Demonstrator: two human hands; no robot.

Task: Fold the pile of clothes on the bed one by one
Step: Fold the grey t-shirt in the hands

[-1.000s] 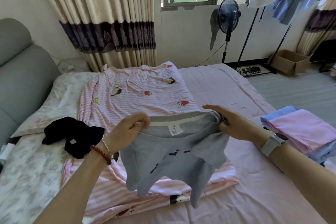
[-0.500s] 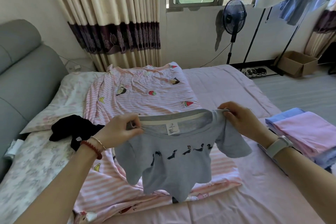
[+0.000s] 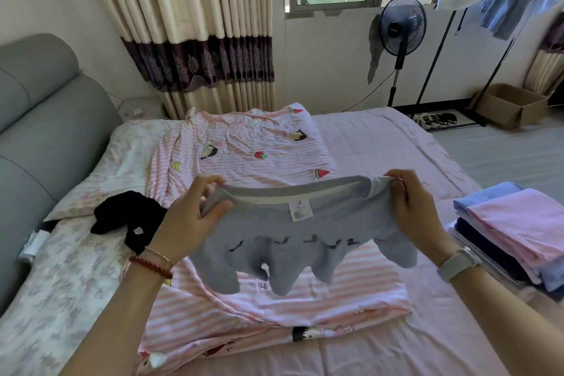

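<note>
Sunlit bedroom, with striped curtains in the upper left of the frame and a black standing fan point(image 3: 402, 26) in the upper right beside the window. Across the middle lies the bed point(image 3: 396, 147) in a pale pink sheet, carrying a spread pink-and-white striped cartoon-print cotton blanket point(image 3: 259, 156).

At frame centre, above that blanket, hangs the small grey short-sleeved cotton T-shirt point(image 3: 293, 241), held off the bed. The left hand point(image 3: 195, 217) pinches one shoulder, thumb over the fabric and fingers behind; the right hand point(image 3: 412, 211) pinches the other, fingers curled over the collar edge.

A second ago the shirt drooped bunched and twisted between hands closer together; now the hands have drawn apart, the neckline is stretched taut, and the printed row of dark figures shows across the chest. The hem looks rippled and blurred, likely mid-shake.

That suggests the garment is straightened and about ready to be laid flat for folding. A crumpled black garment point(image 3: 128, 217) waits at centre left; a folded pink and blue stack point(image 3: 515, 223) sits at the right edge.
</note>
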